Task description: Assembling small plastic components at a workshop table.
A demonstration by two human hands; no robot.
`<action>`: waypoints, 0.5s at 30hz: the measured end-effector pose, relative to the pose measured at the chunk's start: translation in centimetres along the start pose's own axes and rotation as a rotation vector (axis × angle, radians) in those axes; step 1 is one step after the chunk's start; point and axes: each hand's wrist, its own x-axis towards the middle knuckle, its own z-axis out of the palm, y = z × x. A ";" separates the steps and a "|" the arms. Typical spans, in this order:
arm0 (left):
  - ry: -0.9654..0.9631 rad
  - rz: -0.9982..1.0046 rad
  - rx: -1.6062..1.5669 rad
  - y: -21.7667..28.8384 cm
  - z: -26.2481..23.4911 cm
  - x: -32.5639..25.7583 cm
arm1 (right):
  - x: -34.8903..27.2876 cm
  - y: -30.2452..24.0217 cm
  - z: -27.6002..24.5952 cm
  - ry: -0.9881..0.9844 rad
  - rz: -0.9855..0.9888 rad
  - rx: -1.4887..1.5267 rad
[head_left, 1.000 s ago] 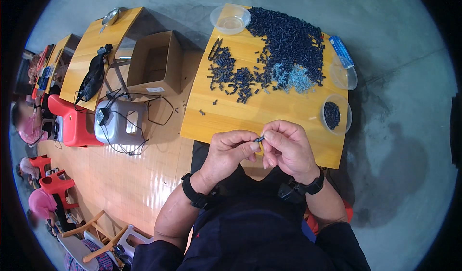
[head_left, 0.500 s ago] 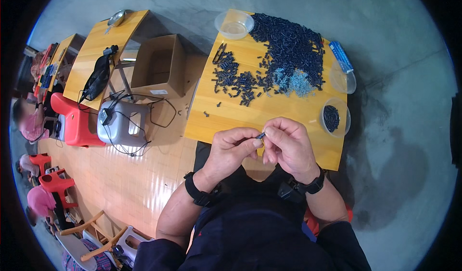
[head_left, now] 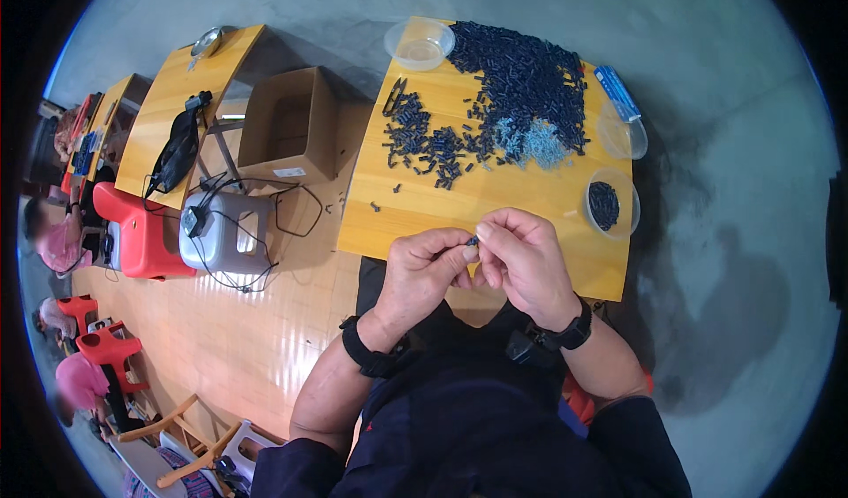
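Near the front edge of the yellow table (head_left: 389, 230), my two hands meet over a small dark cylindrical piece (head_left: 473, 242). My left hand (head_left: 417, 275) pinches it between thumb and forefinger. The fingertips of my right hand (head_left: 530, 266) close on its other end; they largely cover it, and anything else in them is too small to make out. Beyond my hands lie scattered dark cylindrical pieces (head_left: 443, 158), a large heap of similar pieces (head_left: 521, 67) and a patch of small light-blue parts (head_left: 541, 144).
To the right stand a clear tub (head_left: 633, 199) of dark pieces, another clear container (head_left: 624, 140) and a blue box (head_left: 617, 94). A clear bowl (head_left: 420, 45) and a black hand tool (head_left: 394, 98) lie far left. Left of the table are a cardboard box (head_left: 296, 144) and a grey stool (head_left: 225, 228).
My hands stay together, with the right fingertips drawn in closer around the small dark piece, so less of it shows. The whole view has shifted slightly.
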 end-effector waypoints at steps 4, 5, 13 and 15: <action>0.036 0.003 0.031 -0.1 0.3 0.1 | 0.0 0.6 0.2 0.046 0.007 0.090; 0.032 0.002 0.031 -0.4 0.2 0.1 | 0.0 0.6 0.1 0.058 0.005 0.101; 0.033 -0.101 -0.077 -0.7 -0.1 -0.2 | 0.5 -0.1 -0.9 -0.060 0.133 0.067; 0.025 -0.093 -0.068 -0.8 0.0 -0.1 | 0.5 -0.3 -1.0 -0.049 0.189 0.095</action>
